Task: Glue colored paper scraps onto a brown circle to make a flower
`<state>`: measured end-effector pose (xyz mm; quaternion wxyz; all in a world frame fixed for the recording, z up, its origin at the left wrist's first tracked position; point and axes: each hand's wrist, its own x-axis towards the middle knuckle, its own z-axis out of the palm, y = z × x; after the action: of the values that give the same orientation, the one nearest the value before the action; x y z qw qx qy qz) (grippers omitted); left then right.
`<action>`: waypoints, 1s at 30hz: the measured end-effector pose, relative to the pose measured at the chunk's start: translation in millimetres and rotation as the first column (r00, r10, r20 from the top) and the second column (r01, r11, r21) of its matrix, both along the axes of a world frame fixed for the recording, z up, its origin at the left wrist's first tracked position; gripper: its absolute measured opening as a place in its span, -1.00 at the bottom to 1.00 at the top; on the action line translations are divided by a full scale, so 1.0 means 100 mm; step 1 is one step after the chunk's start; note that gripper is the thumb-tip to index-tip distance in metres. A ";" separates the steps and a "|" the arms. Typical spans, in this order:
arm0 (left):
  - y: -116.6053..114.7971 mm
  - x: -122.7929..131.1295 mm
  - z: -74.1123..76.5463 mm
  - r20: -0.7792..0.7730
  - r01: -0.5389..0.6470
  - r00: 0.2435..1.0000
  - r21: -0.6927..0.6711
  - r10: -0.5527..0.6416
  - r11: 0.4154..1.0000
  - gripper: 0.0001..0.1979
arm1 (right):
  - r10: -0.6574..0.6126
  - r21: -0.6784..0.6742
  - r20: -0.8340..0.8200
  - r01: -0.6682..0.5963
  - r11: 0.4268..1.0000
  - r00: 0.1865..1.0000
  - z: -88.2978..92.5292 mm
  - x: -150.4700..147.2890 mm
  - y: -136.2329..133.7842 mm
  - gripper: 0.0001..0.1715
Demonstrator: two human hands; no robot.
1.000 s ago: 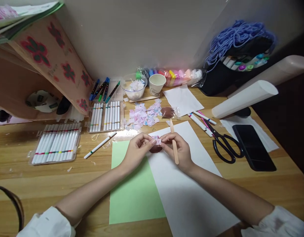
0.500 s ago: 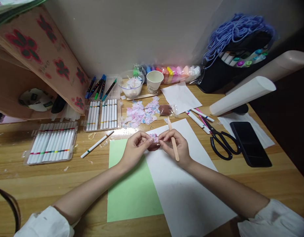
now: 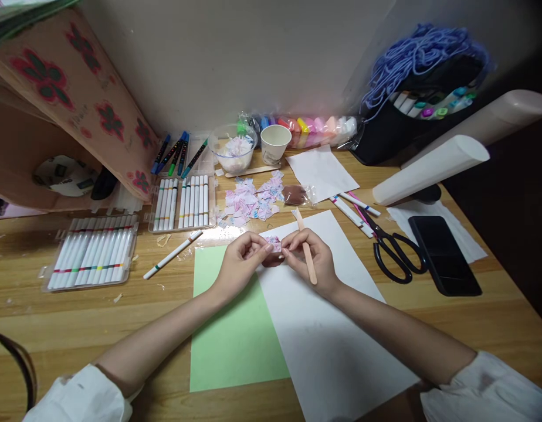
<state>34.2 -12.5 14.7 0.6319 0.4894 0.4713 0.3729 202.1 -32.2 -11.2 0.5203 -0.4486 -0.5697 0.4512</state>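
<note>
While the left hand [image 3: 236,262] pinches one side of a small patterned paper scrap [image 3: 274,244], the right hand [image 3: 322,265] has its thumb and forefinger closed at the other side and also carries a wooden stick [image 3: 310,265], tilted across its fingers. The scrap sits between the fingertips, above the upper part of the white sheet [image 3: 336,346], with a brown piece [image 3: 273,261] just under it; whether the two are joined I cannot tell. The step in hand looks like fitting or smoothing the scrap against that piece. The next move seems to call for light, even fingertip pressure, with the stick kept clear. More paper scraps [image 3: 247,202] lie beyond on the worktop [image 3: 77,328].
</note>
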 end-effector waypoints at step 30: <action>-0.03 -0.15 0.08 -0.301 -0.054 0.908 0.604 0.291 0.795 -0.92 | -0.232 0.108 0.070 0.223 0.969 0.970 0.06 0.09 0.09 -0.77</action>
<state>19.7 -15.7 22.9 0.3104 0.6759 0.4903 0.4544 210.7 -23.7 -5.4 0.5665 -0.5026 -0.5571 0.3408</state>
